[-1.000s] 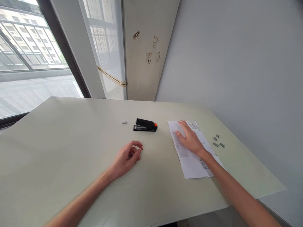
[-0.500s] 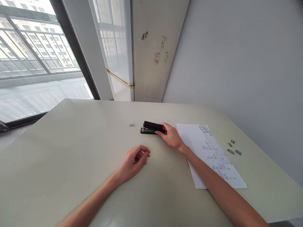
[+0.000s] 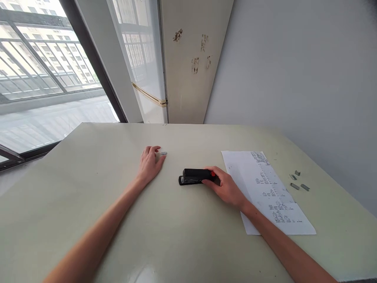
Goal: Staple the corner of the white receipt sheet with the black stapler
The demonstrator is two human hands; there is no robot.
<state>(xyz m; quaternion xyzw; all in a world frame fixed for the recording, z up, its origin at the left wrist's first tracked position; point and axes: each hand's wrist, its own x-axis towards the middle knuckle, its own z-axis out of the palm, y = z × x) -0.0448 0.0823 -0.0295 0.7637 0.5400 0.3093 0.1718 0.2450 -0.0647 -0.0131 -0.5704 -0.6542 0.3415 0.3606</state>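
Observation:
A black stapler (image 3: pixel 193 176) with an orange-red end lies on the pale table (image 3: pixel 88 188). My right hand (image 3: pixel 225 186) is closed around its right end. My left hand (image 3: pixel 150 163) is stretched forward, palm down, fingers loosely apart, with its fingertips right beside a small grey strip of staples (image 3: pixel 164 153). Whether they touch the strip is unclear. A printed sheet of paper (image 3: pixel 265 188) lies flat to the right of my right hand.
Several loose staple strips (image 3: pixel 297 182) lie near the table's right edge, past the paper. A tall cream cabinet or fridge (image 3: pixel 176 59) stands behind the table's far edge, with a large window (image 3: pixel 38 78) at left and a grey wall at right.
My right hand left the paper, took hold of the stapler and drew it nearer to me. My left hand reached forward from the table's middle to the staple strip.

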